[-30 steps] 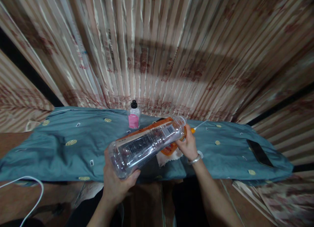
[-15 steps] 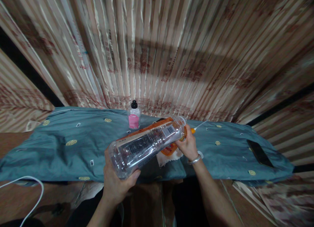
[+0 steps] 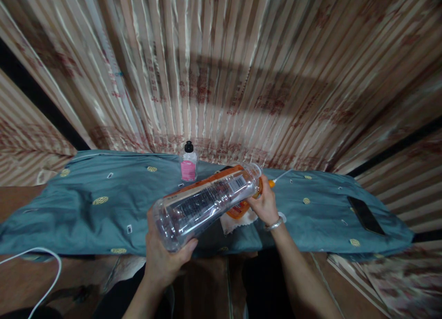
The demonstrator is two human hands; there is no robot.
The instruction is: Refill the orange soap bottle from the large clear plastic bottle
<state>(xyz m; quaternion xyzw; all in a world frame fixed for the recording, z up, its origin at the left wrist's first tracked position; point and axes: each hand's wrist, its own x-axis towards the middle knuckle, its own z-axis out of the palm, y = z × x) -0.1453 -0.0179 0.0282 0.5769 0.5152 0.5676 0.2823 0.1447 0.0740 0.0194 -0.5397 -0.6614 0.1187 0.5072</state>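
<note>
A large clear plastic bottle (image 3: 207,204) with a printed label and barcode is tilted across the middle, its neck up to the right. My left hand (image 3: 165,257) is closed around its base. Near the neck, my right hand (image 3: 265,204) grips the other end, with a silver bangle on that wrist. Behind and below the bottle lies an orange and white packet (image 3: 238,217), partly hidden. An orange piece with a pale thin tube (image 3: 272,183) shows just beyond my right hand. A small clear bottle with a pink label and black cap (image 3: 188,165) stands upright behind.
A teal patterned cloth (image 3: 83,217) covers the long surface. A black phone (image 3: 366,216) lies at its right. A striped curtain (image 3: 221,79) hangs close behind. A white cable (image 3: 57,263) loops at the lower left.
</note>
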